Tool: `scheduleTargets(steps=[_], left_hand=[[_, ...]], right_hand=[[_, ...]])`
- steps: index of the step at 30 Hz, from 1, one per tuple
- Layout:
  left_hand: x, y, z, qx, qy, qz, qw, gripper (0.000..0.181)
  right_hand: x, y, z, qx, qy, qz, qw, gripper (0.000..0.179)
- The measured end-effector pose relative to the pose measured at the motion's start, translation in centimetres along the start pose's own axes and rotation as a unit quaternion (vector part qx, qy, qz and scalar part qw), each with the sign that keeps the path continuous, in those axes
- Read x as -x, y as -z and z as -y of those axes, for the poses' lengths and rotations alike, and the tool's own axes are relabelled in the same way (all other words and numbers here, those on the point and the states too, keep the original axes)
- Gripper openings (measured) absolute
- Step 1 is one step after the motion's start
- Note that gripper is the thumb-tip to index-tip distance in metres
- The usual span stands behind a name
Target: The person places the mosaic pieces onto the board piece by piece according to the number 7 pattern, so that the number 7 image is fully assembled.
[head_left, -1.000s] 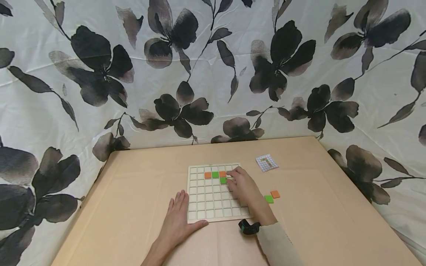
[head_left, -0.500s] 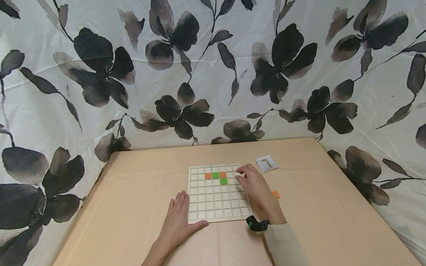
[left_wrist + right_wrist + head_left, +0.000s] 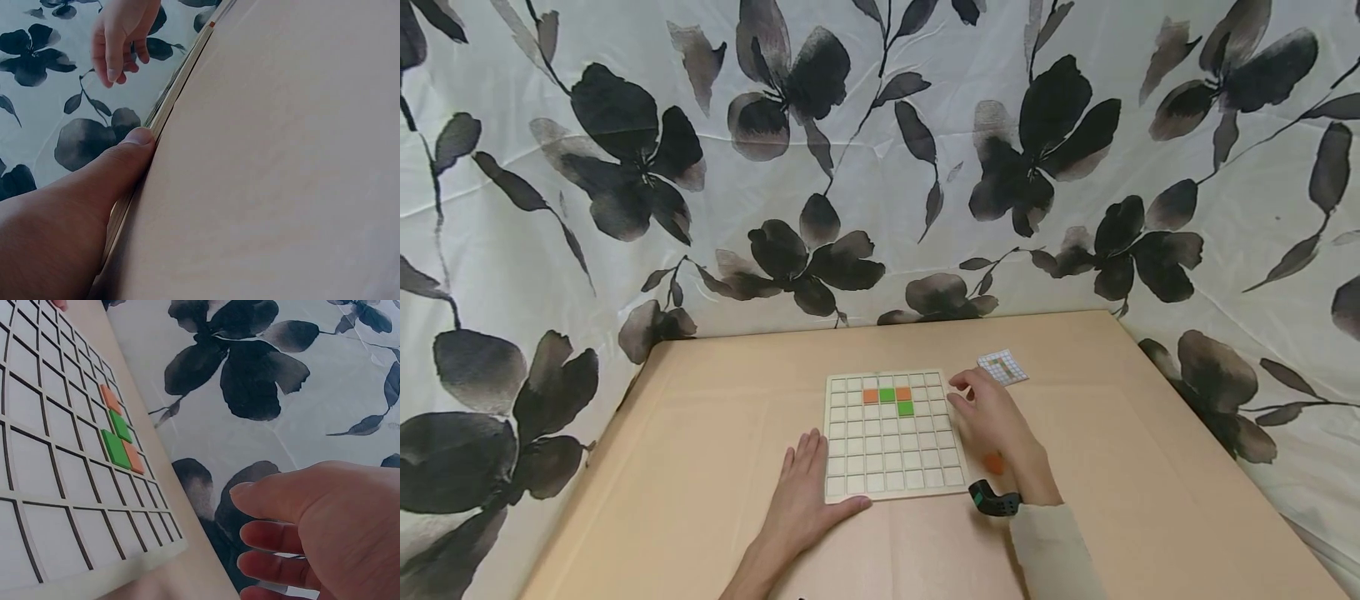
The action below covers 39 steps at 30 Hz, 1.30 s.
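Note:
A pale square grid board [image 3: 865, 454] lies on the table. In its upper rows sit two orange tiles [image 3: 870, 396] and two green tiles [image 3: 906, 408], also seen edge to edge or corner to corner in the right wrist view. My left hand [image 3: 800, 493] rests at the board's near left corner, fingers straight along the left side and thumb on the near edge; the left wrist view has that thumb [image 3: 128, 153] touching the rim. Just beyond the board's right side, my right hand [image 3: 996, 417] hovers with loosely bent fingers and nothing between them.
A small card [image 3: 1002, 367] printed with a coloured grid lies behind the right hand. A loose orange tile [image 3: 994, 463] shows partly beside the right wrist, above a black wristband [image 3: 994, 500]. A flowered cloth [image 3: 880, 167] hangs behind the table.
My right hand has moved right, from over the tiles on the board to beyond its edge. It now covers the loose green tile. My left hand has stayed put.

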<state>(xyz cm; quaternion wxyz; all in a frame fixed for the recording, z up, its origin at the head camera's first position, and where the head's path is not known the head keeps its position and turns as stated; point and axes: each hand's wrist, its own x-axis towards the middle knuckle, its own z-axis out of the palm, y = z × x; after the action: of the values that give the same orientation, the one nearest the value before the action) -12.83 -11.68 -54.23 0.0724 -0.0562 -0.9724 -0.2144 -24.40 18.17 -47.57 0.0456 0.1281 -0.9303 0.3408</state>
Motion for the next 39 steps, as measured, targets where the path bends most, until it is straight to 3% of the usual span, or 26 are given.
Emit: scheduleTargets(steps=[13, 21, 31, 39], left_hand=[[-0.1, 0.0, -0.1, -0.001, -0.003, -0.001, 1.0, 0.124], [-0.1, 0.0, -0.1, 0.0, -0.001, -0.001, 1.0, 0.124], [0.0, -0.1, 0.0, -0.001, 0.0, 0.002, 1.0, 0.125], [0.0, -0.1, 0.1, -0.003, -0.004, -0.003, 1.0, 0.125]], right_hand=[[0.9, 0.7, -1.1, 0.029, 0.001, 0.01, 0.9995, 0.024], [1.5, 1.2, -1.8, 0.027, -0.019, 0.036, 0.9988, 0.026], [1.9, 1.7, -2.3, 0.001, -0.044, 0.094, 0.9946, 0.021], [2.1, 2.0, -2.9, -0.018, -0.061, 0.144, 0.9875, 0.035]])
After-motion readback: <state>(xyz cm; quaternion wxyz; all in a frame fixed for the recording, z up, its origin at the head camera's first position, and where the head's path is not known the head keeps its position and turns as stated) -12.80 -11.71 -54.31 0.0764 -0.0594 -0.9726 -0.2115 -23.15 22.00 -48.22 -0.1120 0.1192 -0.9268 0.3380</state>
